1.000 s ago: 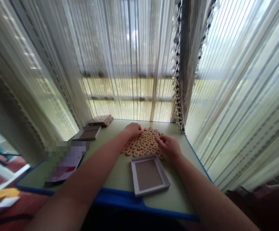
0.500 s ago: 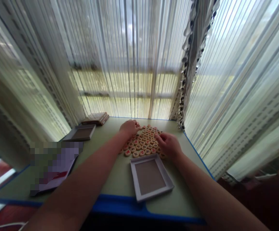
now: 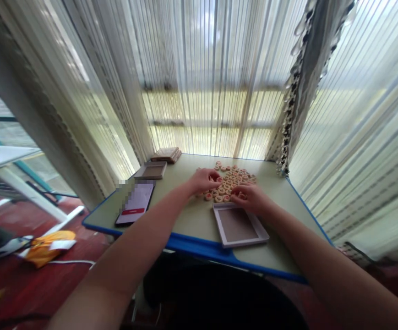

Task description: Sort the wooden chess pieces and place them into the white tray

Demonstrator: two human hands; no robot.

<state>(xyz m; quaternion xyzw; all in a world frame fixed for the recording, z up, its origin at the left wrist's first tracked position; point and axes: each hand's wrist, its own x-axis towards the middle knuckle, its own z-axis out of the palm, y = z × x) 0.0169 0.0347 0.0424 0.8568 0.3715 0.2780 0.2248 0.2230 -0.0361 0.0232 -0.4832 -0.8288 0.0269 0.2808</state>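
Many round wooden Chinese chess pieces (image 3: 232,176) with red and dark characters lie in a loose cluster on the pale green table (image 3: 192,215). At the cluster's left side my left hand (image 3: 203,180) is curled, thumb and fingers closed around a few pieces. My right hand (image 3: 250,198) is at the near right edge of the cluster, its fingers bent in around pieces by the thumb; how many is hidden. Just below it stands a shallow white box tray (image 3: 222,231) with a grey-brown bottom, with no pieces in it.
A phone (image 3: 137,201) with a lit screen lies at the left. Behind it are a second shallow box (image 3: 150,171) and a stack of flat brown boxes (image 3: 167,154). String curtains (image 3: 199,91) hang beyond the table's far edge. An orange bag (image 3: 49,245) lies on the red floor.
The camera view has swung left and down. My left hand has come back from the cluster's far left to its near left side. My right hand has drawn in toward the tray's back edge.
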